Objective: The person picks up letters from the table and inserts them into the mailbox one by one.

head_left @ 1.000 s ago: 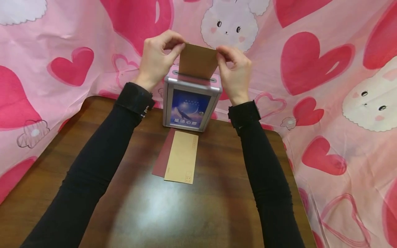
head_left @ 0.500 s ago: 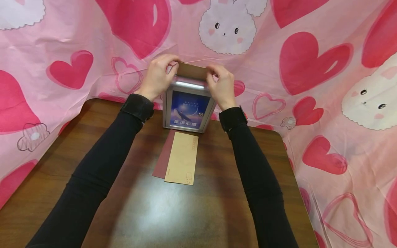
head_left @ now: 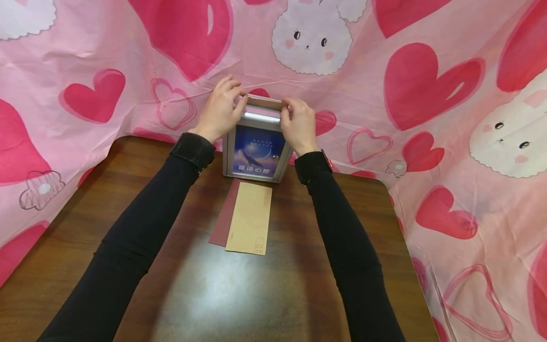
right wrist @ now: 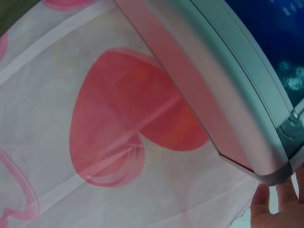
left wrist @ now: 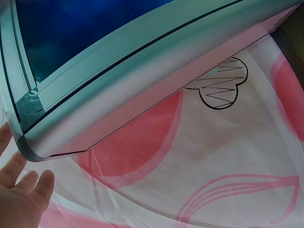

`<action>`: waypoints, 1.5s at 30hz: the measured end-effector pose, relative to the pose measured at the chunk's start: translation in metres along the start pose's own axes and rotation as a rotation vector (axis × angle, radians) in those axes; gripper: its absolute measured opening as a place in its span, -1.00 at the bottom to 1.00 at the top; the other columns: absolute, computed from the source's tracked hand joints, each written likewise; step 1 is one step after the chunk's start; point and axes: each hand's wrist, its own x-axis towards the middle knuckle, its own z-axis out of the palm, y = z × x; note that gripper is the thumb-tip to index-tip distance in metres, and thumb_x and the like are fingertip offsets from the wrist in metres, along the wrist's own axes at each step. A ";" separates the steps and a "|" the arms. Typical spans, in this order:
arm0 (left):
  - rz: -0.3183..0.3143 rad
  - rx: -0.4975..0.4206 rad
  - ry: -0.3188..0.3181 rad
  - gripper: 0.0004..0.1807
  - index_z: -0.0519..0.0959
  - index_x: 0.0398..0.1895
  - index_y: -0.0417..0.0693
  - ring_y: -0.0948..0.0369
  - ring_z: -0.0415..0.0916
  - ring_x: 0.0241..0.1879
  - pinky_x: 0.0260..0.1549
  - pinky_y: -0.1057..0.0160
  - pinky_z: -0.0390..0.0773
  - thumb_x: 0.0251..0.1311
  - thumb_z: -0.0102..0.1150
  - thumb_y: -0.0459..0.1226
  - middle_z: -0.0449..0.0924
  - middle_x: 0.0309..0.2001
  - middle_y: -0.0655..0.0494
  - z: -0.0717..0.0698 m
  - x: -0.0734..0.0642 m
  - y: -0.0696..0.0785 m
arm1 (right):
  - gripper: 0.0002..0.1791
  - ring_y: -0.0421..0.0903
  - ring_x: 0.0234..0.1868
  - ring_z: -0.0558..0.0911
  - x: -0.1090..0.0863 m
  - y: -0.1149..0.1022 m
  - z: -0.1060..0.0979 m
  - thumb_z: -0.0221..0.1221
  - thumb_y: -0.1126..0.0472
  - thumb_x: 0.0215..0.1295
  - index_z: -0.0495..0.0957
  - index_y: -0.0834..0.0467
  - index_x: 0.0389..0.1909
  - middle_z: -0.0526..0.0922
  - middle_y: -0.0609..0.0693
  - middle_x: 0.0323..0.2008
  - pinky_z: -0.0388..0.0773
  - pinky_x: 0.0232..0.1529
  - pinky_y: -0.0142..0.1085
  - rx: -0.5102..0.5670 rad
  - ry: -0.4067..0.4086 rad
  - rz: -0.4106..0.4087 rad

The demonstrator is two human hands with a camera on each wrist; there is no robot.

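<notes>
A brown envelope (head_left: 267, 102) stands in the top slot of a silver and pink suggestion box (head_left: 257, 151), with only a narrow strip of it showing above the lid. My left hand (head_left: 222, 108) pinches its left end between thumb and forefinger, the other fingers lifted. At the right end, my right hand (head_left: 299, 124) pinches the same edge with the fingers curled. Both wrist views show the fingers close by the box's top corners, but the envelope is hidden there. The box front has a blue picture panel and a small lock.
On the wooden table (head_left: 179, 270), a tan envelope (head_left: 249, 218) lies partly over a dark red envelope (head_left: 223, 218), just before the box. Pink cloth (head_left: 141, 42) with hearts and rabbits hangs behind and to the sides, close behind the box.
Both hands have come down towards the box top. The brown envelope has sunk into the slot, from mostly showing to a thin strip. The envelopes on the table have stayed put.
</notes>
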 end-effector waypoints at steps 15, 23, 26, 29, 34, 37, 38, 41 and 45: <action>0.049 -0.034 0.032 -0.67 0.60 -0.06 -0.25 -0.01 0.12 0.37 0.40 0.20 -0.05 0.35 0.00 -0.17 0.42 0.19 -0.21 -0.008 -0.015 0.008 | -0.74 0.03 0.22 0.46 -0.038 -0.002 -0.011 0.04 0.33 0.28 0.64 0.26 -0.11 0.69 0.10 -0.10 0.23 0.30 -0.33 0.120 0.078 -0.005; 0.088 -0.092 0.135 -0.70 0.61 -0.13 -0.25 0.04 0.28 0.21 0.28 0.20 0.19 0.33 0.04 -0.19 0.49 0.07 -0.13 -0.013 -0.037 0.015 | -0.76 0.02 0.12 0.50 -0.086 -0.007 -0.025 0.06 0.38 0.24 0.66 0.28 -0.17 0.69 0.11 -0.13 0.29 0.23 -0.21 0.155 0.186 -0.039; 0.081 -0.109 0.132 -0.72 0.62 -0.15 -0.23 0.03 0.34 0.12 0.17 0.15 0.30 0.32 0.08 -0.18 0.51 0.02 -0.10 -0.010 -0.051 0.014 | -0.78 0.02 0.03 0.54 -0.103 -0.004 -0.028 0.09 0.39 0.21 0.67 0.28 -0.19 0.70 0.11 -0.16 0.36 0.14 -0.18 0.140 0.211 -0.034; 0.050 -0.128 0.096 -0.73 0.61 -0.15 -0.20 0.05 0.38 0.00 0.03 0.12 0.38 0.31 0.10 -0.17 0.51 -0.03 -0.07 -0.005 -0.066 0.012 | -0.79 0.01 -0.05 0.56 -0.120 -0.001 -0.030 0.09 0.40 0.20 0.68 0.27 -0.22 0.71 0.09 -0.20 0.41 0.04 -0.16 0.130 0.225 -0.012; -0.025 -0.152 -0.016 -0.74 0.61 -0.13 -0.15 0.09 0.43 -0.19 -0.18 0.13 0.47 0.30 0.13 -0.15 0.53 -0.09 -0.02 0.010 -0.093 0.008 | -0.80 0.01 -0.13 0.60 -0.146 0.001 -0.027 0.11 0.38 0.20 0.68 0.25 -0.25 0.72 0.07 -0.23 0.45 -0.05 -0.16 0.146 0.205 0.051; -0.068 -0.162 -0.076 -0.75 0.61 -0.11 -0.13 0.12 0.43 -0.27 -0.27 0.17 0.45 0.29 0.15 -0.16 0.55 -0.15 0.00 0.021 -0.108 0.005 | -0.80 -0.01 -0.16 0.60 -0.162 0.000 -0.021 0.11 0.37 0.21 0.68 0.25 -0.23 0.72 0.05 -0.22 0.48 -0.08 -0.19 0.158 0.177 0.108; -0.085 -0.169 -0.094 -0.75 0.61 -0.11 -0.13 0.12 0.41 -0.28 -0.29 0.18 0.43 0.29 0.15 -0.16 0.55 -0.16 0.01 0.025 -0.112 0.003 | -0.80 -0.01 -0.16 0.61 -0.168 -0.001 -0.018 0.11 0.37 0.21 0.68 0.24 -0.23 0.71 0.05 -0.21 0.49 -0.08 -0.19 0.157 0.170 0.129; -0.137 -0.184 -0.158 -0.75 0.60 -0.08 -0.11 0.11 0.40 -0.29 -0.30 0.17 0.42 0.29 0.15 -0.18 0.55 -0.18 0.03 0.038 -0.124 -0.004 | -0.81 -0.02 -0.18 0.61 -0.188 -0.005 -0.009 0.12 0.35 0.20 0.68 0.22 -0.24 0.71 0.04 -0.22 0.52 -0.12 -0.16 0.140 0.145 0.194; -0.222 -0.193 -0.246 -0.73 0.58 -0.05 -0.10 0.10 0.45 -0.22 -0.22 0.11 0.50 0.29 0.15 -0.16 0.55 -0.16 0.02 0.057 -0.137 -0.014 | -0.82 0.01 -0.17 0.62 -0.215 -0.011 0.000 0.14 0.29 0.22 0.67 0.17 -0.22 0.70 0.04 -0.19 0.54 -0.17 -0.09 0.082 0.035 0.314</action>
